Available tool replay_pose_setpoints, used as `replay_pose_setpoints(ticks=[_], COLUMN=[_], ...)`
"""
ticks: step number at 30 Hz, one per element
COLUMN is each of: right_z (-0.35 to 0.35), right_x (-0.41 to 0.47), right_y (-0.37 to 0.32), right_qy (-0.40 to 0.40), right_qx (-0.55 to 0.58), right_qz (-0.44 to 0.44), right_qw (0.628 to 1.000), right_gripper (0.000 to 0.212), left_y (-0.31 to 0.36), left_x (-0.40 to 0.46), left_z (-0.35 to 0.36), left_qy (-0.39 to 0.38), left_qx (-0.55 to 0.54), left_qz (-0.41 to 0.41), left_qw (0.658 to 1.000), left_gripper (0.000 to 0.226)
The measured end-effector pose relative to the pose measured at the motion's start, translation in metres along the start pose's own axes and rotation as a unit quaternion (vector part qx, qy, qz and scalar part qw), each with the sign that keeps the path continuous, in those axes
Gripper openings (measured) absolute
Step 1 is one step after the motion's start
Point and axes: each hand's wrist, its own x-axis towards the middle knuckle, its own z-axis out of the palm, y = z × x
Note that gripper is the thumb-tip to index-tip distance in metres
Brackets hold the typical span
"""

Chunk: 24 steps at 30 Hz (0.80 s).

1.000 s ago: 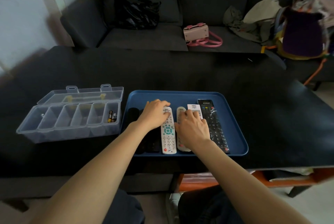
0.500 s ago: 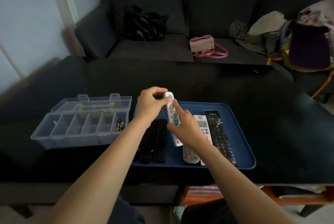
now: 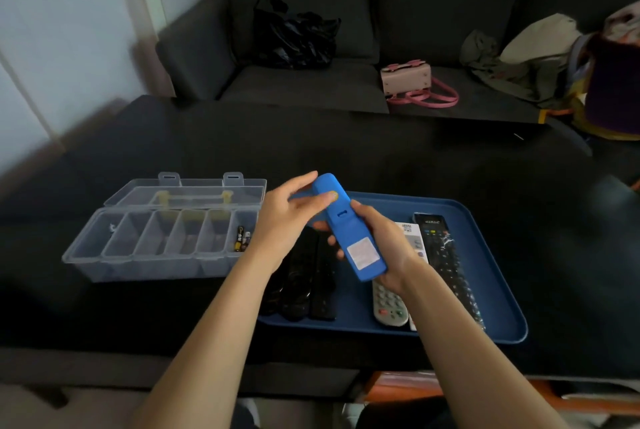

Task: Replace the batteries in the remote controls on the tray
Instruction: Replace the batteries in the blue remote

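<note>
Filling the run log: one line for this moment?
held: blue-backed remote | left hand: top end | right hand: lower end | cover: on

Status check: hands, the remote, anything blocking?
Left hand and right hand both grip the blue-backed remote, lifted over the blue tray, back side up, cover on. Spare batteries in the open clear organizer box. Nothing blocking.

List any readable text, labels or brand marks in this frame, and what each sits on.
None reads cleanly.
Sticker on back of blue remote: washed out, unreadable.
Brand line atop black remote: blurred.
White remote: a QR-like mark, print too small.
Batteries in clear organizer box: labels too small.
</note>
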Motion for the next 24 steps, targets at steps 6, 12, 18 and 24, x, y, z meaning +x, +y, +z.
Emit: replay_pose_setpoints(ticks=[6,12,18,24], right_z=[0.003,0.008,0.014,0.014], right_x=[0.002,0.002,0.0,-0.006], right_y=[-0.003,0.0,-0.002,-0.002], right_qy=[0.044,0.057,0.078,0.06], right_qx=[-0.115,-0.18,-0.16,-0.127], right_qz=[-0.052,-0.08,-0.094,-0.063], right_qw=[0.991,0.979,0.98,0.988], right_gripper=[0.031,0.028,0.027,0.027], left_y=[-0.002,-0.004,0.001,-0.003], left_x=[0.001,-0.003,-0.011,-0.009], left_z=[-0.004,-0.004,0.01,0.006], left_qy=[-0.003,-0.022,-0.061,0.049], left_qx=[0.161,0.365,0.488,0.435], left_qz=[0.066,0.17,0.173,0.292], left_qw=[0.985,0.915,0.853,0.85], left_gripper=[0.071,0.066,0.055,0.046])
